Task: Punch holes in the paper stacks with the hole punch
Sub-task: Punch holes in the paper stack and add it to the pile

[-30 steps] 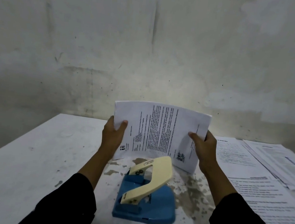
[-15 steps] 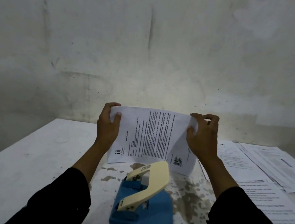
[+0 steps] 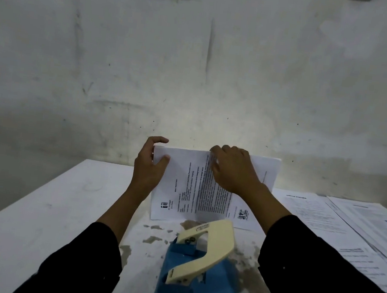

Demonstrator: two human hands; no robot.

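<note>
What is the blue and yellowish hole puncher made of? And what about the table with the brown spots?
The hole punch: its blue base looks like painted metal or hard plastic, smooth with a slight sheen; the cream handle looks like painted metal or plastic, matte. Hard to tell which. The table seems white-painted or laminated board: the coating has flaked away near the punch, baring brownish patches.

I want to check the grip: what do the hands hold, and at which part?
The left hand grips the paper stack at its upper left corner. The right hand rests over its top edge.
</note>
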